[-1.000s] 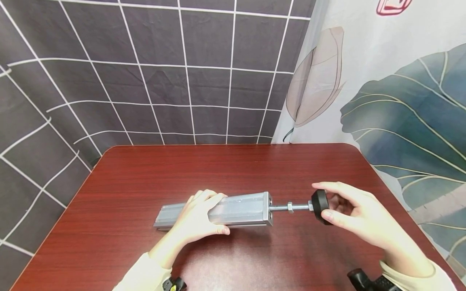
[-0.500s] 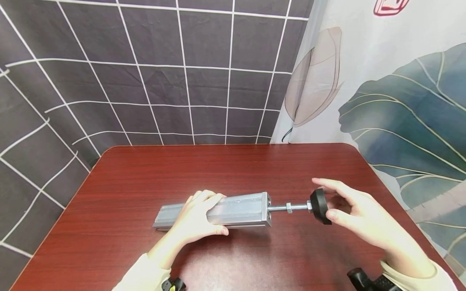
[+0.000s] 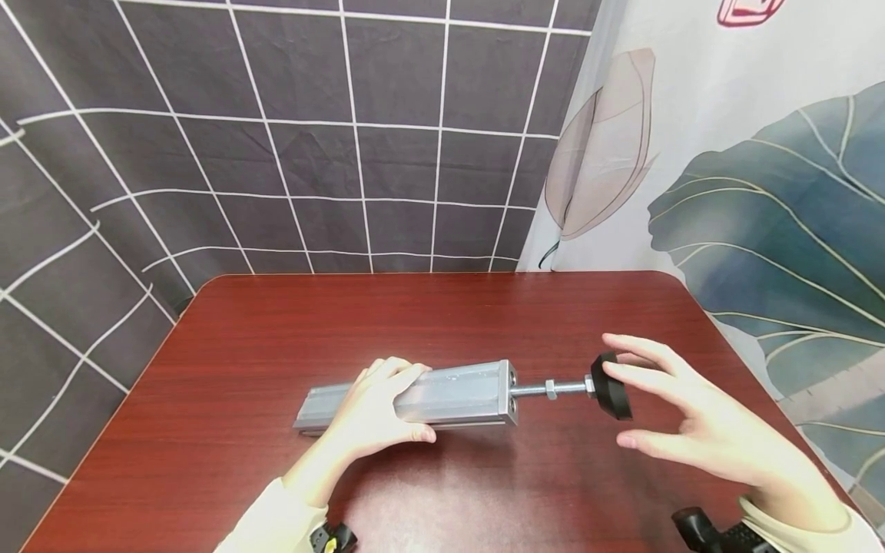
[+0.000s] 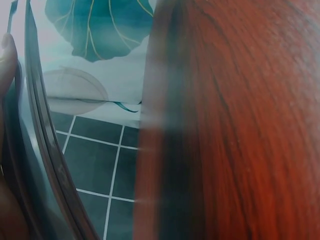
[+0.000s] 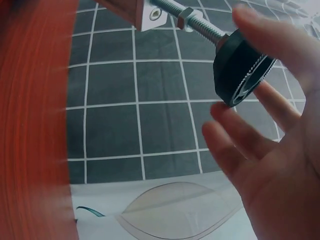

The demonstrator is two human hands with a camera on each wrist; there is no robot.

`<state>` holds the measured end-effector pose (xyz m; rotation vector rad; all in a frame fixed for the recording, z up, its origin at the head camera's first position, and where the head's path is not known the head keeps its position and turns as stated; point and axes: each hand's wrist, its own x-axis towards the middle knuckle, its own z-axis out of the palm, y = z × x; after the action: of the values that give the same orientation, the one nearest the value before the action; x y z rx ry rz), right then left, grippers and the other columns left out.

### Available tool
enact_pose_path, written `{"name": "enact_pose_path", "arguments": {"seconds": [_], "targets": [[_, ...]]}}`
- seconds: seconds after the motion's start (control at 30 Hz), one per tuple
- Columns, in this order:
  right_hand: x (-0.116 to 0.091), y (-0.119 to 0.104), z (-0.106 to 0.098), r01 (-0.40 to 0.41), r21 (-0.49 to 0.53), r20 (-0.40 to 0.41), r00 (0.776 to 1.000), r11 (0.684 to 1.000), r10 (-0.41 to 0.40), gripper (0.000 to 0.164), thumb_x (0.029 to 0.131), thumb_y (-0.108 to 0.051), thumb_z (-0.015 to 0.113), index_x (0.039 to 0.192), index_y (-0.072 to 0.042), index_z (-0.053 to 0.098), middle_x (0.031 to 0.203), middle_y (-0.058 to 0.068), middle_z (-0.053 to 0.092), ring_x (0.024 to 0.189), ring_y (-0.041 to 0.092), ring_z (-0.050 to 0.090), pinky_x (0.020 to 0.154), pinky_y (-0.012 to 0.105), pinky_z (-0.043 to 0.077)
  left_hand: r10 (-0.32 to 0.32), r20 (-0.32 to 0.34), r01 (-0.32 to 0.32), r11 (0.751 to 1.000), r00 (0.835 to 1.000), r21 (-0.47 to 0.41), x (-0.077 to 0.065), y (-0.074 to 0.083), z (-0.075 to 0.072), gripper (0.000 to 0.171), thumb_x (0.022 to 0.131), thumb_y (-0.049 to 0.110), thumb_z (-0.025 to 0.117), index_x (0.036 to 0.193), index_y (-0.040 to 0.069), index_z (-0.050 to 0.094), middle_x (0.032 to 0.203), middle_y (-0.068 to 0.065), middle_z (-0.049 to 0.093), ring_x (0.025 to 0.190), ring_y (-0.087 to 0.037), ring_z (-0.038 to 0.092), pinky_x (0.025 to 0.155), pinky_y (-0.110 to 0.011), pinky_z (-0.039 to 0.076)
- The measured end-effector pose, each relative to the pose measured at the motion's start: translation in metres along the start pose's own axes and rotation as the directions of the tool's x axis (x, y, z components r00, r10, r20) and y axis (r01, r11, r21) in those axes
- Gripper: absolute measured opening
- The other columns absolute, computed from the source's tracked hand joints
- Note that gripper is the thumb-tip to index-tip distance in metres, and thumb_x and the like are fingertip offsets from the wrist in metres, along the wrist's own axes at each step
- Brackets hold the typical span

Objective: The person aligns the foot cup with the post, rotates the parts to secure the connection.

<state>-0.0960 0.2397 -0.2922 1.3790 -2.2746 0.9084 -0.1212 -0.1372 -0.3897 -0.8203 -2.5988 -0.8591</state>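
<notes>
A silver aluminium profile [image 3: 459, 395] is held level over the table, my left hand [image 3: 373, 407] gripping it across the middle. From its right end plate sticks a threaded rod [image 3: 535, 390] with a hex nut [image 3: 551, 389] partway along. On the rod's outer end sits a black levelling foot [image 3: 611, 386]. My right hand [image 3: 698, 415] is beside the foot with fingers spread and thumb apart. In the right wrist view the foot's hollow underside [image 5: 250, 77] faces my palm; whether a fingertip touches it I cannot tell. The left wrist view shows the profile's edge [image 4: 47, 145].
The red-brown wooden table [image 3: 429, 315] spans the lower head view. Behind it hangs a dark grid-patterned curtain [image 3: 394, 153], with a white leaf-print curtain [image 3: 622, 253] at the right. A black wrist camera [image 3: 698, 530] sits at my right wrist.
My right thumb has come away from the black foot and its fingers have spread wider. My left hand and the profile have stayed in place.
</notes>
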Motion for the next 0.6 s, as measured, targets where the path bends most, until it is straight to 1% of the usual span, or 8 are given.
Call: {"name": "enact_pose_path", "arguments": {"seconds": [0.07, 0.13, 0.2, 0.3, 0.37, 0.43, 0.47, 0.6], "targets": [[0.0, 0.0002, 0.0003, -0.02, -0.017, 0.007, 1.0, 1.0, 0.02, 0.057, 0.086, -0.042, 0.062, 0.122, 0.001, 0.058, 0.134, 0.016, 0.045, 0.122, 0.014, 0.042, 0.088, 0.014, 0.035, -0.002, 0.008, 0.002, 1.0, 1.0, 0.005, 0.0, 0.0008, -0.0002, 0.08, 0.052, 0.056, 0.081, 0.121, 0.021, 0.062, 0.107, 0.007, 0.057, 0.097, -0.014, 0.049, 0.083, -0.038, 0.039], [-0.0008, 0.0006, -0.0003, -0.049, -0.037, 0.015, 0.999, 0.998, 0.05, 0.054, 0.085, -0.042, 0.063, 0.12, 0.0, 0.06, 0.131, 0.014, 0.048, 0.113, 0.009, 0.048, 0.084, 0.012, 0.037, -0.006, 0.018, 0.006, 1.0, 1.0, 0.007, 0.0001, 0.0012, -0.0002, 0.08, 0.053, 0.057, 0.081, 0.122, 0.021, 0.062, 0.107, 0.007, 0.057, 0.097, -0.014, 0.049, 0.083, -0.038, 0.039], [-0.0008, -0.0002, -0.002, -0.093, -0.045, 0.035, 0.995, 0.995, 0.095, 0.055, 0.081, -0.035, 0.072, 0.122, -0.002, 0.059, 0.13, 0.01, 0.049, 0.102, 0.005, 0.052, 0.082, 0.012, 0.038, -0.011, 0.025, 0.011, 1.0, 1.0, 0.007, 0.0002, 0.0007, 0.0001, 0.08, 0.052, 0.057, 0.081, 0.122, 0.022, 0.061, 0.106, 0.007, 0.057, 0.097, -0.014, 0.049, 0.084, -0.038, 0.039], [-0.0005, 0.0006, -0.0028, -0.125, -0.014, 0.03, 0.992, 0.992, 0.125, 0.064, 0.071, -0.022, 0.082, 0.125, 0.0, 0.056, 0.127, 0.008, 0.05, 0.085, 0.002, 0.056, 0.077, 0.012, 0.04, -0.019, 0.028, 0.019, 1.0, 0.999, 0.006, 0.0003, 0.0005, -0.0003, 0.08, 0.052, 0.056, 0.081, 0.122, 0.023, 0.061, 0.106, 0.007, 0.057, 0.098, -0.013, 0.049, 0.084, -0.038, 0.038], [0.0, 0.0009, -0.0023, -0.142, 0.003, 0.023, 0.99, 0.99, 0.142, 0.071, 0.066, -0.015, 0.085, 0.127, 0.001, 0.054, 0.125, 0.006, 0.051, 0.082, 0.002, 0.056, 0.075, 0.013, 0.041, -0.023, 0.028, 0.023, 1.0, 0.999, 0.003, 0.0002, 0.0007, -0.001, 0.08, 0.052, 0.056, 0.081, 0.122, 0.023, 0.061, 0.107, 0.007, 0.057, 0.098, -0.013, 0.049, 0.084, -0.038, 0.038], [0.0005, 0.0028, -0.0005, -0.13, 0.026, -0.006, 0.991, 0.991, 0.13, 0.073, 0.064, -0.014, 0.086, 0.127, 0.004, 0.053, 0.12, 0.006, 0.053, 0.079, 0.003, 0.057, 0.072, 0.013, 0.042, -0.022, 0.027, 0.022, 1.0, 0.999, 0.004, 0.0001, 0.0013, -0.0015, 0.08, 0.052, 0.056, 0.081, 0.122, 0.023, 0.061, 0.107, 0.007, 0.057, 0.098, -0.013, 0.049, 0.083, -0.039, 0.038], [0.0009, 0.0026, 0.0002, -0.139, 0.031, -0.013, 0.99, 0.99, 0.14, 0.075, 0.062, -0.011, 0.087, 0.127, 0.004, 0.053, 0.118, 0.005, 0.054, 0.077, 0.003, 0.056, 0.069, 0.013, 0.042, -0.025, 0.029, 0.025, 1.0, 0.999, 0.005, 0.0, 0.0016, -0.0018, 0.08, 0.052, 0.056, 0.081, 0.122, 0.023, 0.061, 0.107, 0.007, 0.057, 0.098, -0.013, 0.049, 0.083, -0.039, 0.038], [-0.0001, 0.0008, 0.0043, -0.213, 0.013, -0.05, 0.976, 0.977, 0.213, 0.081, 0.054, 0.001, 0.086, 0.129, 0.001, 0.053, 0.099, -0.005, 0.057, 0.071, 0.002, 0.053, 0.062, 0.016, 0.041, -0.021, 0.032, 0.021, 1.0, 0.999, -0.001, 0.0007, 0.0029, -0.0025, 0.079, 0.053, 0.056, 0.081, 0.122, 0.021, 0.061, 0.106, 0.006, 0.057, 0.097, -0.015, 0.049, 0.083, -0.039, 0.038]]}}
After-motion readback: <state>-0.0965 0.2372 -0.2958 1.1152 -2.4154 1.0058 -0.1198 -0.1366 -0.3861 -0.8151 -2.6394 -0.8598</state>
